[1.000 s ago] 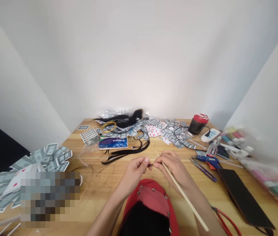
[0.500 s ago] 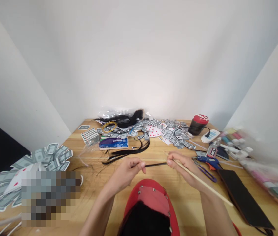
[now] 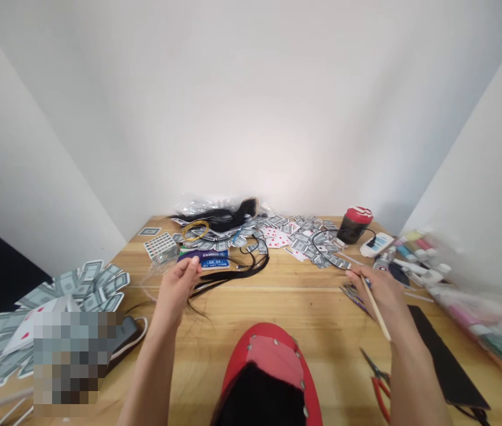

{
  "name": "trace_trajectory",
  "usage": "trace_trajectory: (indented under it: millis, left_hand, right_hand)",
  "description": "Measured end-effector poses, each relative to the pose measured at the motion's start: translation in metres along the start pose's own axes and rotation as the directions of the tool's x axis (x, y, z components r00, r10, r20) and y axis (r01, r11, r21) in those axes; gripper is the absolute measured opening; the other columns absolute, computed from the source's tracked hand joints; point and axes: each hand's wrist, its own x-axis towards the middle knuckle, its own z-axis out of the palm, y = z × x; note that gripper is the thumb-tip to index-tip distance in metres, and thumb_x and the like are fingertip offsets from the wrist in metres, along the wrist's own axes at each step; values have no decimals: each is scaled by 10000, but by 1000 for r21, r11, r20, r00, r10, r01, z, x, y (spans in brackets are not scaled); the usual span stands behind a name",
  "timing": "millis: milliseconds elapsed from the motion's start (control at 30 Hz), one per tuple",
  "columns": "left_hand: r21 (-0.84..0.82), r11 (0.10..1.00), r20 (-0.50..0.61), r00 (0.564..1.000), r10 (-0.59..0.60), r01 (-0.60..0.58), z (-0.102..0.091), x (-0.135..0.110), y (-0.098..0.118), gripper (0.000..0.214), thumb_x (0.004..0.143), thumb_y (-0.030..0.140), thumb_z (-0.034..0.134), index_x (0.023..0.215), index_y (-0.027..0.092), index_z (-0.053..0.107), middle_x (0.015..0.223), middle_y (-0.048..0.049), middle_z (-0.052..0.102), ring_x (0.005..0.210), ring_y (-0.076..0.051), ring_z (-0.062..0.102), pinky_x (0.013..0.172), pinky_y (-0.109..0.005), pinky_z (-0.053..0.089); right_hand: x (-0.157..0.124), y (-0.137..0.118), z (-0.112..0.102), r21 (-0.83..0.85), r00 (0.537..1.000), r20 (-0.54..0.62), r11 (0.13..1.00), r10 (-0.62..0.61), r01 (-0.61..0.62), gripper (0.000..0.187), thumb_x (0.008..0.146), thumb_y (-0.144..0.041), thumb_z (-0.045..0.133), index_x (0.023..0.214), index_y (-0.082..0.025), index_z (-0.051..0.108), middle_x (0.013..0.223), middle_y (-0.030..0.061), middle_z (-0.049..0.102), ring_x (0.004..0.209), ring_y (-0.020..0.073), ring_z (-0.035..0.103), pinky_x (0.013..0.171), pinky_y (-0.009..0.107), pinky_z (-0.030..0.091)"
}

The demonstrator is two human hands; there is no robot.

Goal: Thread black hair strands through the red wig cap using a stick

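My left hand [image 3: 179, 285] is out over the left of the wooden table [image 3: 286, 302], its fingers pinched on a thin black hair strand [image 3: 192, 303] that trails below them. Just beyond it lies a bundle of black hair [image 3: 233, 272]. My right hand [image 3: 377, 289] is far to the right, closed on a thin wooden stick [image 3: 377, 312] that slants back toward my wrist. It hovers over the purple-handled scissors [image 3: 352, 294]. A red studded piece with black hair [image 3: 273, 362] sits at the near edge between my arms.
Cut playing cards [image 3: 304, 236] litter the back, with a red-lidded black jar [image 3: 354, 223], a blue packet [image 3: 209, 259] and a yellow ring [image 3: 196, 228]. A card fan [image 3: 77, 285] lies left. Right: paint tubes [image 3: 424, 260], a black slab [image 3: 444, 361], red-handled pliers [image 3: 380, 387].
My hands, joined at the centre on a black strand, have pulled wide apart. The left went left and back with the strand; the right went right with the stick.
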Motion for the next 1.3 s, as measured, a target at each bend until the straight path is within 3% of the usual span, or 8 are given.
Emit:
trace_trajectory:
  millis: [167,300,400,533,700,1000,1167,1300]
  left_hand:
    - [-49,999,-40,999,3,-5,19,-3,-3,451,713,624,652,665,192,529,528,44,505,469,-101,454,462,-201,347]
    - [-105,994,139,990,7,8,60,-19,-3,493,694,667,659,641,184,572,666,-25,645,700,-176,619,677,-281,499]
    - [-140,989,301,954,-2,46,85,-33,-5,537,693,713,632,645,184,555,634,-13,628,636,-161,602,625,-272,486]
    - [-135,985,452,891,-37,110,98,-44,-9,568,750,756,536,656,199,479,504,41,521,398,-90,420,422,-218,320]
    - [-105,989,506,862,-36,103,93,-43,-10,596,728,763,564,617,183,485,493,86,346,426,-60,239,432,-218,198]
    - [-42,999,480,877,17,4,87,-42,-2,590,776,729,533,624,161,579,551,44,391,550,-116,334,526,-247,256]
    - [-17,999,471,881,46,-43,88,-42,-5,572,807,713,503,616,173,518,595,31,410,604,-133,375,581,-261,312]
    - [39,997,464,885,42,-68,81,-43,-5,540,915,619,388,711,157,579,626,30,401,617,-139,380,595,-266,316]
  right_hand:
    - [-3,-42,6,29,970,140,980,-197,195,240,935,-366,631,801,-174,682,755,16,679,793,212,645,781,418,502]
    - [-19,-119,14,227,874,212,892,-437,391,186,942,-332,629,798,-241,703,796,26,736,847,227,631,792,375,469]
    - [-30,-150,20,290,848,165,847,-503,446,198,965,-302,599,804,-240,697,786,25,734,876,226,619,854,387,420]
    - [-31,-149,21,272,872,94,854,-481,442,235,981,-281,570,782,-215,676,731,28,705,859,239,600,874,422,345]
    - [-24,-137,17,261,896,72,875,-438,407,229,970,-303,589,762,-218,633,705,16,679,843,241,589,842,418,337]
    - [-25,-130,5,325,917,133,890,-376,318,264,929,-416,616,1115,-229,630,1044,105,703,1091,312,534,907,468,411]
    - [-29,-138,13,387,877,248,872,-411,300,118,935,-334,627,975,-244,692,925,65,728,962,273,609,879,444,421]
    - [-23,-138,12,419,870,307,876,-386,241,235,976,-321,556,810,-222,690,769,40,687,810,237,611,801,404,420]
